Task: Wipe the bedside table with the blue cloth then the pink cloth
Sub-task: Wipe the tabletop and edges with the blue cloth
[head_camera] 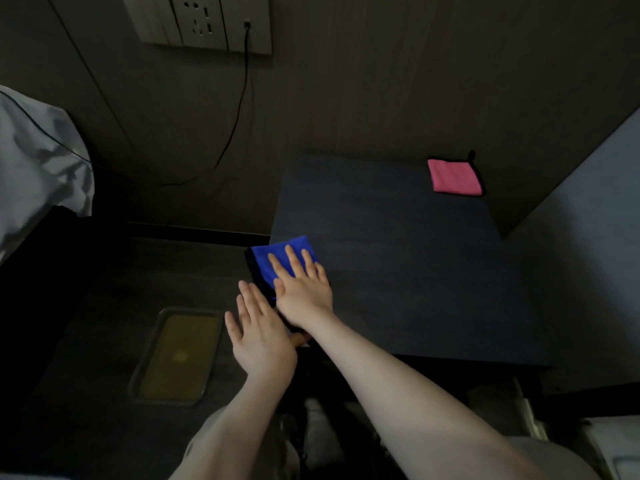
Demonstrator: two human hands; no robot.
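The dark bedside table (408, 258) fills the middle right of the head view. A folded blue cloth (277, 254) lies at its near left corner, partly over the edge. My right hand (304, 289) lies flat on the blue cloth, fingers spread, pressing it down. My left hand (259, 334) hovers flat and open just left of the table's edge, holding nothing. A folded pink cloth (454, 177) with black trim lies at the table's far right corner, against the wall.
A wall socket panel (204, 22) with a black cable (239, 109) hanging down is at the top left. White bedding (38, 157) lies at the left. A lower dark surface with a rectangular tray (176, 355) sits left of the table. A light wall (588, 220) borders the right.
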